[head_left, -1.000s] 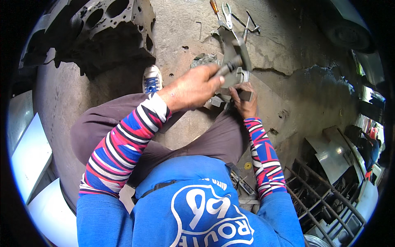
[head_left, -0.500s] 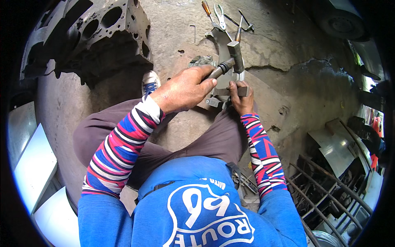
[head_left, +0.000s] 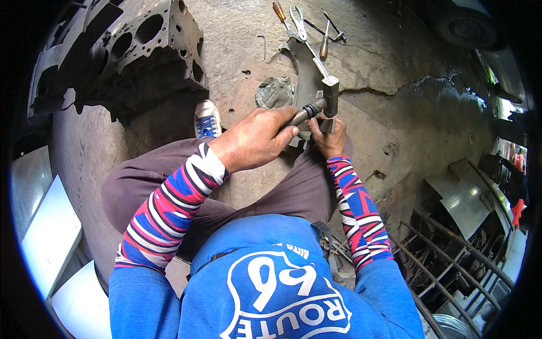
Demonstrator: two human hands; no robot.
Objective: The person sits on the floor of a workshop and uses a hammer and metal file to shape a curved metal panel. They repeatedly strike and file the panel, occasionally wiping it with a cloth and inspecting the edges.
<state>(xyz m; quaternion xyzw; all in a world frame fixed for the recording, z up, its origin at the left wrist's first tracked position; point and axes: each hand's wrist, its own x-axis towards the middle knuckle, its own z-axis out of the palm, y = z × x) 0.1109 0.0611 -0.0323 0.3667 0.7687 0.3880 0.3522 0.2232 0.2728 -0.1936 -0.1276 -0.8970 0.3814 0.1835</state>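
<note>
My left hand is closed round the shaft of a heavy metal hammer, whose head hangs just above my right hand. That hand grips a small squared metal block against the lower end of a curved grey metal piece, partly hidden by the hammer. Beside the curved piece, a crumpled grey-green cloth lies on a flat worn board.
An engine block stands front-left, near my shoe. Screwdrivers, pliers and other tools lie ahead. Pale panels lean at left. A rusty metal grid and scrap sheets lie at right; a car wheel is front-right.
The hammer head, blurred in motion a second ago, has come down and slightly right, closer over my right hand. My left hand moved with it; my right hand still grips the block.
</note>
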